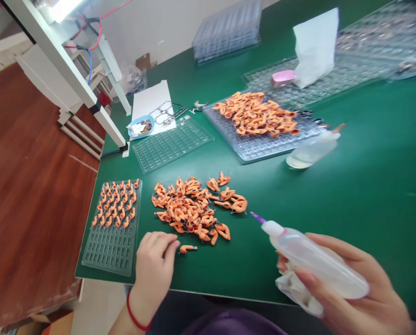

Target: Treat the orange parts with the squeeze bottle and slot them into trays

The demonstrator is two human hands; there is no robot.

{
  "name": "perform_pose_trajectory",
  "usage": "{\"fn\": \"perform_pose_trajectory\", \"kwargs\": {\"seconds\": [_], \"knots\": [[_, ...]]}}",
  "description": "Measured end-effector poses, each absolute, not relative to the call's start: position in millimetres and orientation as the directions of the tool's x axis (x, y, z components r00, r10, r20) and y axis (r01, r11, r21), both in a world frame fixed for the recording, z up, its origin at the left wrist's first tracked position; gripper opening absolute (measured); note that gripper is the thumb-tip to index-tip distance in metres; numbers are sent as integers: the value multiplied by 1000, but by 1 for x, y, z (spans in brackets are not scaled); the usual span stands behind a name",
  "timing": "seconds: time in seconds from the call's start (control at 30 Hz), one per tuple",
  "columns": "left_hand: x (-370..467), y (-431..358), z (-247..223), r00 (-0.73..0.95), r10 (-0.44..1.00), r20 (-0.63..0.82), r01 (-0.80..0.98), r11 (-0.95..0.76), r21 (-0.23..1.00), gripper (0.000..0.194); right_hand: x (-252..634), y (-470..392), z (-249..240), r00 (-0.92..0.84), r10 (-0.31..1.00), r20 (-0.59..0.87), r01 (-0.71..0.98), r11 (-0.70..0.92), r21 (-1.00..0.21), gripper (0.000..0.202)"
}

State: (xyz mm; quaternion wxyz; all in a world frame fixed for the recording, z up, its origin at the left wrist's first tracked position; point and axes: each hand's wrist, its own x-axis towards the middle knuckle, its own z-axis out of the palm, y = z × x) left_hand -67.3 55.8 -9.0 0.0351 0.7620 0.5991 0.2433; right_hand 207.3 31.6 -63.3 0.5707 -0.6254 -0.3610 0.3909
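My left hand [157, 256] is closed in a pinch near the front edge of the table. At its fingertips is a small orange curved part [188, 249] with a bluish end pointing right; the exact contact is hard to make out. My right hand [354, 279] is wrapped round a translucent squeeze bottle [319, 260], whose purple nozzle tip [258, 217] points left. A crumpled white tissue [298, 291] is under the bottle in the same hand. Between the hands and farther back lies a loose pile of orange curved parts [187, 204] with thin metal pins.
At left, a clear tray [110, 246] holds orange parts in rows. Farther back are an empty-celled tray [171, 142], a tray heaped with orange parts [260, 116], a tilted second bottle [312, 151], a pink scoop [283, 78] and stacked trays [228, 30]. A lamp post [106, 123] stands left.
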Motion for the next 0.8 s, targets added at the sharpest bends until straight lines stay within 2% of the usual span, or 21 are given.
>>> {"fn": "perform_pose_trajectory", "kwargs": {"seconds": [0.13,0.3,0.53,0.7,0.8], "knots": [[-44,55,-10,164,977,139,844,-212,493,14,218,28,-66,288,950,-120,-62,-106,-992,40],[-45,48,-7,174,984,42,817,-168,551,13,217,27,-65,215,975,-60,-6,-60,-998,37],[-42,32,-12,197,957,215,827,-279,488,14,187,15,-48,224,975,-6,73,-23,-997,42],[-39,26,-19,283,841,461,877,-422,230,13,178,7,-47,114,990,78,147,60,-987,32],[-36,24,-20,328,807,491,885,-445,141,14,181,8,-51,46,994,101,203,90,-975,22]]}}
